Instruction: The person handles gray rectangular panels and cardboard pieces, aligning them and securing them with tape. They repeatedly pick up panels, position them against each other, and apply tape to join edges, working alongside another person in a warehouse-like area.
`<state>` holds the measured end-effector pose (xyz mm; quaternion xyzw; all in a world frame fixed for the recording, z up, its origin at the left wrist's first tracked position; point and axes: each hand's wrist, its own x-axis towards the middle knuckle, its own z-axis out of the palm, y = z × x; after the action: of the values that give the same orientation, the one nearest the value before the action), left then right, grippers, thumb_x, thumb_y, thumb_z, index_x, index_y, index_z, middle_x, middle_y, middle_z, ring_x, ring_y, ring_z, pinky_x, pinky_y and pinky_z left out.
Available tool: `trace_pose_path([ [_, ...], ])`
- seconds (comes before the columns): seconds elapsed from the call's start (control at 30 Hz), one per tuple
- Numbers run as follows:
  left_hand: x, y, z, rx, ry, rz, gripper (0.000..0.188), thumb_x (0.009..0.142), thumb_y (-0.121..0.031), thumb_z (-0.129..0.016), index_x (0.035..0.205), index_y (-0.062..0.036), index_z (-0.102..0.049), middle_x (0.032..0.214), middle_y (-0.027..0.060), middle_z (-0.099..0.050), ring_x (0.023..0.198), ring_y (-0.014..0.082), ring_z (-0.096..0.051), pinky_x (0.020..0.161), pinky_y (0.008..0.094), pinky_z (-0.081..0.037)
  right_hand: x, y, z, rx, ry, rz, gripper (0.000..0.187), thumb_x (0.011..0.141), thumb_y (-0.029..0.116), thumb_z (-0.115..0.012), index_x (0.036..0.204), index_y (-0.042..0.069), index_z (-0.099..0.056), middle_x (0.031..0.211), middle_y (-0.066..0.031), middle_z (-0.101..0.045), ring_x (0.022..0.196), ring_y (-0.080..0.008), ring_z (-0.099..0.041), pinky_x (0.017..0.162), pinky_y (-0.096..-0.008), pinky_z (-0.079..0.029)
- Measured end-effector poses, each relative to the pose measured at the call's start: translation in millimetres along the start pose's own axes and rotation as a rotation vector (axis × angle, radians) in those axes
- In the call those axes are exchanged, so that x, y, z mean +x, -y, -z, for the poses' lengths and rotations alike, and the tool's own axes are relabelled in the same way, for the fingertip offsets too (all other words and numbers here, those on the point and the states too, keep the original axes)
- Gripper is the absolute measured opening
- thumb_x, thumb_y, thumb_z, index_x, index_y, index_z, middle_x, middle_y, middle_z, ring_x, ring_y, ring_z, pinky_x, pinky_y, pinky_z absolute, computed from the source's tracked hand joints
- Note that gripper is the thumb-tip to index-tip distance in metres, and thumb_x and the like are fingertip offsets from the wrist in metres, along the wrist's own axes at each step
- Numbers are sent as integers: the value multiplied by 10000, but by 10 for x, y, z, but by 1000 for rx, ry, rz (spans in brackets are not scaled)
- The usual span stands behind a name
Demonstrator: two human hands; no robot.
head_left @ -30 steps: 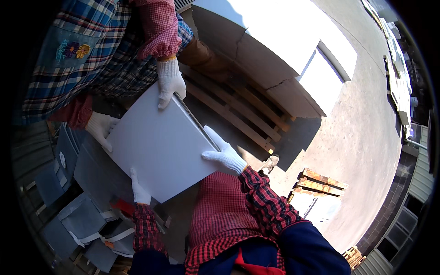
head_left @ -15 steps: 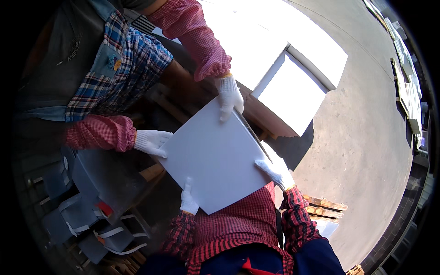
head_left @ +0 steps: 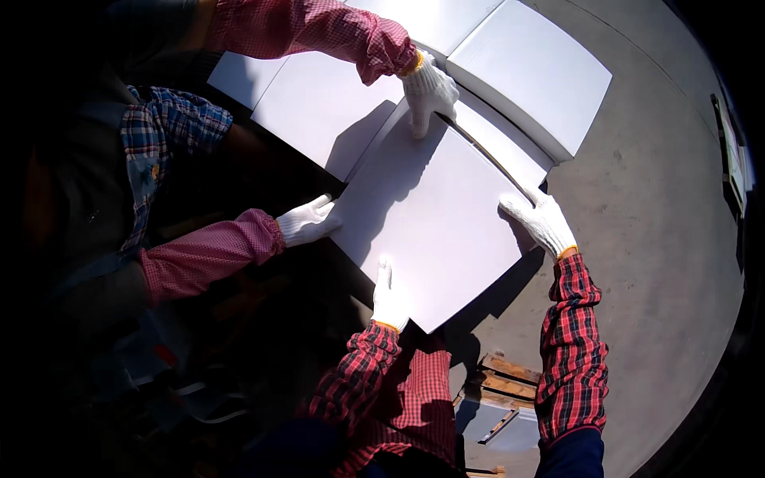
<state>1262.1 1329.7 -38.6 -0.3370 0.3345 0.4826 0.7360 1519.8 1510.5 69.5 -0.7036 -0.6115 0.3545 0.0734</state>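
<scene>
A white square panel [head_left: 446, 215] is held level between me and a co-worker, over a stack of white panels [head_left: 319, 103]. My left hand [head_left: 389, 299], in a white knit glove, grips its near left edge, thumb on top and fingers hidden beneath. On the right edge my gloved right hand [head_left: 543, 221] holds it the same way. Opposite me, the co-worker's gloved hands grip it too: one hand [head_left: 430, 92] at the far corner, the other hand [head_left: 307, 221] at the left corner. Whether the panel touches the stack below, I cannot tell.
A taller stack of white panels [head_left: 530, 72] stands at the far right of the pile. Wooden pallet slats [head_left: 510, 378] lie on the ground by my right forearm. Grey concrete floor [head_left: 645, 239] extends to the right. The lower left is in deep shadow.
The panel has moved away from me and rightward, over the white stack. All the hands travelled with it and keep their grip. My arms are stretched further out.
</scene>
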Motion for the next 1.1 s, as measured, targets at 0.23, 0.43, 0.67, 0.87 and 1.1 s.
trace_pose_path([
  [0.23,125,350,-167,-38,1,-49,567,973,-429,-647,1419,-107,-505,1417,101,-545,1322,316,-508,1123,487,-423,-578,-244,18,-37,-421,-74,516,942,329,-670,1365,46,-586,1331,-166,-614,1231,-302,-589,1048,-381,-457],
  [0.43,459,-141,388,29,270,-202,620,991,-461,-600,1451,-76,-446,1415,112,-524,1327,300,-494,1123,486,-424,-1852,-637,-2038,1156,-486,-390,702,1053,477,-465,1578,54,-271,1627,-116,-300,1480,-239,-305,1206,-395,-253],
  [0.67,817,-89,374,39,311,-316,594,988,-456,-594,1434,-80,-483,1408,93,-546,1303,286,-508,1102,461,-425,-1694,-559,-3133,1441,-616,-644,652,1042,433,-491,1532,33,-333,1492,-116,-456,1365,-262,-448,1160,-402,-337],
  [0.87,1052,87,-102,-18,337,-324,526,1014,-443,-562,1397,-86,-521,1367,64,-576,1253,248,-546,1064,423,-457,-1127,-508,-2524,1548,-612,-346,673,1059,500,-425,1545,49,-310,1509,-113,-437,1384,-248,-425,1167,-397,-332],
  [1.1,1356,59,-469,80,212,-319,524,1034,-455,-525,1389,-69,-523,1338,74,-590,1234,241,-562,1032,396,-496,-633,-560,-2217,1563,-701,-463,655,1067,445,-449,1542,11,-327,1560,-136,-391,1412,-257,-410,1166,-389,-334],
])
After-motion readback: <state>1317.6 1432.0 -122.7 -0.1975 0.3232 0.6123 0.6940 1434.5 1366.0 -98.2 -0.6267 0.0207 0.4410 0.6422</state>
